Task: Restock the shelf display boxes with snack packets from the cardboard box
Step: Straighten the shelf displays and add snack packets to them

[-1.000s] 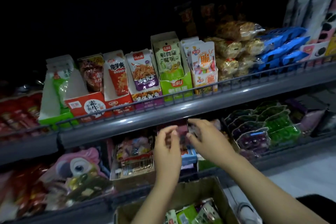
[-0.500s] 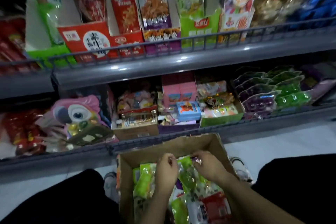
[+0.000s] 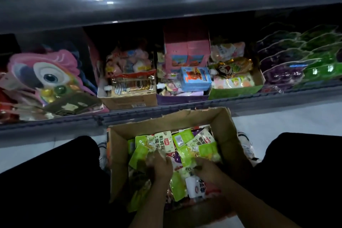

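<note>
Nearest, both hands buried among green snack packets (image 3: 182,153) in the cardboard box (image 3: 228,135) on the floor: left hand (image 3: 162,166) and right hand (image 3: 205,169) blurred, grips impossible to tell. Chinese print on packets, unreadable. Farther, shelf display boxes (image 3: 129,99) with mixed sweets, a blue carton (image 3: 196,78), lettering too small.

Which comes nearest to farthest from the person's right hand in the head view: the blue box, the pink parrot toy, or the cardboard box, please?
1. cardboard box, around the right hand.
2. blue box, on the shelf straight ahead.
3. pink parrot toy, far left on the shelf.
</note>
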`<state>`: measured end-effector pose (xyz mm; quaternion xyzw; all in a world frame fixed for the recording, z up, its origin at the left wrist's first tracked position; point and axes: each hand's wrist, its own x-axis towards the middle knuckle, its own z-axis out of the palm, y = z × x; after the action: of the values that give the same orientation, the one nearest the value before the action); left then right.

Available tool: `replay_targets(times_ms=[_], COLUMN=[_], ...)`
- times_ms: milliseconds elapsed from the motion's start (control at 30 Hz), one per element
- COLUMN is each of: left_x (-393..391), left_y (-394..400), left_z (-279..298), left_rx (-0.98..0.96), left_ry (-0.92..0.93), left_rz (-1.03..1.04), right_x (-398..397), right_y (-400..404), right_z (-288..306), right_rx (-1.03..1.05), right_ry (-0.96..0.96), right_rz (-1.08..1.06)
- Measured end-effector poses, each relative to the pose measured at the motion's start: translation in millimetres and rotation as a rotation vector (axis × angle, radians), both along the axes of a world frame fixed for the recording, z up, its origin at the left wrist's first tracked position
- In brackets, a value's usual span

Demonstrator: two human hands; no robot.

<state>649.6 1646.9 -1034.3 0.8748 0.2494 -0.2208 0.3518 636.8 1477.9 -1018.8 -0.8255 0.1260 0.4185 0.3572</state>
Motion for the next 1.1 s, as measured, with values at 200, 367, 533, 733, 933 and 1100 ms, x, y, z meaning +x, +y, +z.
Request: replay_targets(times_ms=[200, 367, 533, 733, 933, 1100], left_x=[-13.1, -23.0, -29.5, -29.2, -26.2, -8.8], left_y=[15.9, 7.4, -0.6, -4.2, -7.2, -3.6], left_z=[-22.2, -28.7, -27.2, -22.8, -18.6, 0.7], left_rx=[0.102, 0.027, -0.033, -0.146, -0.158, -0.229], left_ry=[0.165, 0.064, -0.018, -0.029, -0.051, -0.121], left_rz=[-0.074, -0.256, -0.226, -0.121, 0.046, 0.172], right_x=[-3.1, -3.5, -2.6, -6.7, 4.7, 20.1], right_y=[9.6, 14.9, 18.2, 25.8, 27.3, 21.6], right_z=[-12.1, -17.9, -21.6, -30.3, -23.9, -6.6], right_rx=[0.108, 0.146, 0.168, 0.081, 0.133, 0.128], right_ry=[0.104, 0.087, 0.100, 0.050, -0.001, -0.119], right_rz=[-0.053, -0.127, -0.252, -0.407, -0.502, -0.444])
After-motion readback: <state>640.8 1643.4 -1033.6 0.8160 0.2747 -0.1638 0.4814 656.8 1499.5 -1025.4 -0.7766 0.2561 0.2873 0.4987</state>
